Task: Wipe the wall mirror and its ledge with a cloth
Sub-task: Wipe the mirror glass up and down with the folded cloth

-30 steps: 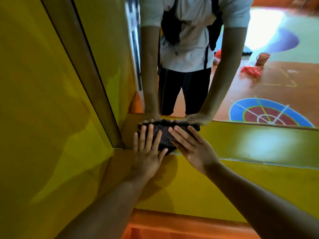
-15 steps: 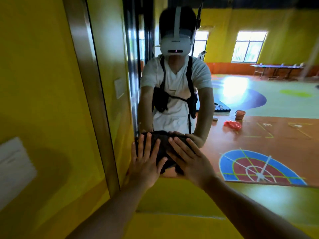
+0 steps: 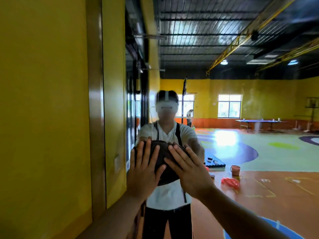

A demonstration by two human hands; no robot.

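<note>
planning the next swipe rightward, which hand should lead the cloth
Probably the right hand: it presses flat on the cloth, on the side toward the open mirror; the left hand sits nearer the frame.

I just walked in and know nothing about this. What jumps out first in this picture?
Two bare hands in the middle, the left hand and right hand, press a dark cloth flat against a big wall mirror. Above them the mirror shows the person's reflection wearing a white headset, and a bright yellow wall fills the left side.
</note>
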